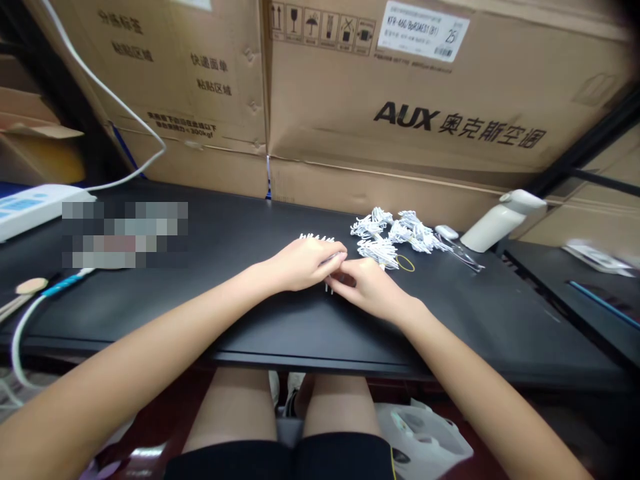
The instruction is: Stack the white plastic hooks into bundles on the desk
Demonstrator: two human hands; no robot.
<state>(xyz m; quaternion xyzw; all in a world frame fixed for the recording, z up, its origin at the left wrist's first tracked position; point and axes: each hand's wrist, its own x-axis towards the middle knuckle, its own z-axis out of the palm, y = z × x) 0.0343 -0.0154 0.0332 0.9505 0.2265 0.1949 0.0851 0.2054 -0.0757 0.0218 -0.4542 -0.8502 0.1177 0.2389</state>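
Note:
In the head view my left hand (310, 263) is closed over a bundle of thin white strands (317, 238), whose looped ends stick out beyond the knuckles. My right hand (367, 283) meets it from the right, thumb and fingers pinched at the same bundle, where a few white ends poke out below. The fingers hide the middle of the bundle. Just past my right hand lie several similar white bundles (377, 252) on the black table (280, 327). Beside them is a thin yellow loop (406, 263), like a rubber band.
A pale bottle (493, 223) leans at the right, near a small white case (447, 232) and scissors-like metal tool (467, 257). Large cardboard boxes (350, 140) stand behind the table. At left are a white power strip (40, 203) and a white cable (23, 327).

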